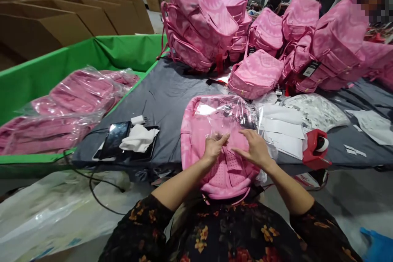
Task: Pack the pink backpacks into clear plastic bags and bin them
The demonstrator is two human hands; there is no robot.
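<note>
While the left hand (pixel 214 147) pinches clear plastic (pixel 222 111), the right hand (pixel 257 148) spreads; beneath — a pink backpack (pixel 232 168).

Clear plastic (pixel 208 110) over pink backpack (pixel 229 168), left hand (pixel 215 145) and right hand (pixel 256 148) at it

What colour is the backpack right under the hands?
The backpack is pink; it shows best in the head view, the only one here.

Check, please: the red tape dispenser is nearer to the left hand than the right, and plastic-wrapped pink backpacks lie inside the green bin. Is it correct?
Not fully: in the head view, the red tape dispenser is nearer to the right hand, not the left hand. The plastic-wrapped pink backpacks do lie inside the green bin.
</note>
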